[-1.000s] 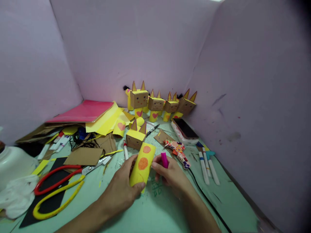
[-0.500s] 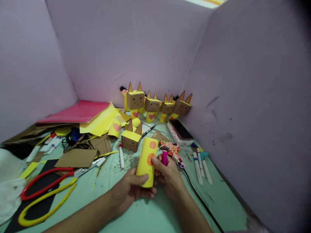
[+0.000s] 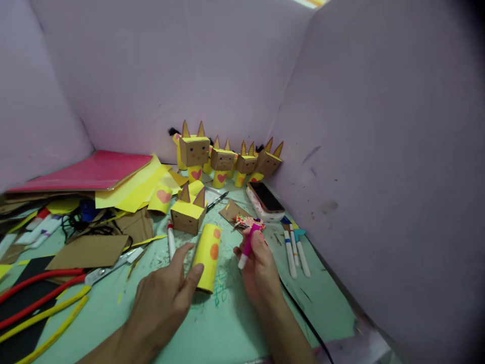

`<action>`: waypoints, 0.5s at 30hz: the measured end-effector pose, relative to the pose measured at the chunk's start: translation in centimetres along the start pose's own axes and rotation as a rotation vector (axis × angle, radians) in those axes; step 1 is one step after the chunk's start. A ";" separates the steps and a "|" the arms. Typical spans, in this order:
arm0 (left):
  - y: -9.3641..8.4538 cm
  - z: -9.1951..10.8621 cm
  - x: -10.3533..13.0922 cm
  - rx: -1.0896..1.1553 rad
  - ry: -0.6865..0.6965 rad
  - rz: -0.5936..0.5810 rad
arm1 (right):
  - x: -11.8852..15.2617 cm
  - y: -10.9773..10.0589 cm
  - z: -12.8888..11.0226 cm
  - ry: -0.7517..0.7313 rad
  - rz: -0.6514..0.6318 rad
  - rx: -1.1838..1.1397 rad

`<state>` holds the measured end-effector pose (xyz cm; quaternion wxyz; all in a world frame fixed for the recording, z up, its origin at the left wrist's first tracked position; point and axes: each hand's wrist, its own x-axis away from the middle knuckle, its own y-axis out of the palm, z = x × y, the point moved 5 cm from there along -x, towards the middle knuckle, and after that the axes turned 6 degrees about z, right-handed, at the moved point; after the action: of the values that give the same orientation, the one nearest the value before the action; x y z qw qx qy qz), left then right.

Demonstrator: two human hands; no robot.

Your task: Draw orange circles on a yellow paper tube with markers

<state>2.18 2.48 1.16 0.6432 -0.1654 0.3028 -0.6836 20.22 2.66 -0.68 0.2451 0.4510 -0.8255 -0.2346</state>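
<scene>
A yellow paper tube (image 3: 207, 258) with orange dots lies on the green table cover, tilted slightly to the right. My left hand (image 3: 162, 296) is just left of it, thumb and forefinger spread along the tube's near side. Whether the thumb touches it is hard to tell. In the fingers of my right hand (image 3: 261, 270) is a pink marker (image 3: 250, 245) with a white end, slanting above the table. Beyond the tube sits a small cardboard box head (image 3: 186, 217) with a yellow top and pointed ears.
Several cardboard-headed figures (image 3: 194, 151) stand along the back wall. Large scissors (image 3: 85, 285), yellow paper (image 3: 132, 187), cardboard scraps (image 3: 89, 251) and a pink folder (image 3: 91, 169) crowd the left. A phone (image 3: 267, 197), white markers (image 3: 290, 255) and a black cable (image 3: 306, 321) are on the right.
The tube has gone from both hands onto the table, and my left hand has let go of it. My right hand has moved off it with the pink marker. The view has shifted right.
</scene>
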 end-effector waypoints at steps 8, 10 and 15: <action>-0.4 2.9 2.2 -0.119 0.666 0.204 | 2.9 2.1 1.1 -0.065 -0.395 0.339; -0.5 3.4 2.4 -0.214 0.757 0.289 | 3.5 2.3 1.2 -0.068 -0.424 0.325; -0.3 4.8 3.0 -0.376 0.908 0.340 | 4.4 2.6 2.2 0.002 -0.436 0.386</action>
<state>4.55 -1.46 4.55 0.5081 0.0868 0.6916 -0.5060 15.16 0.55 0.08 0.0997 0.6562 -0.7383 -0.1199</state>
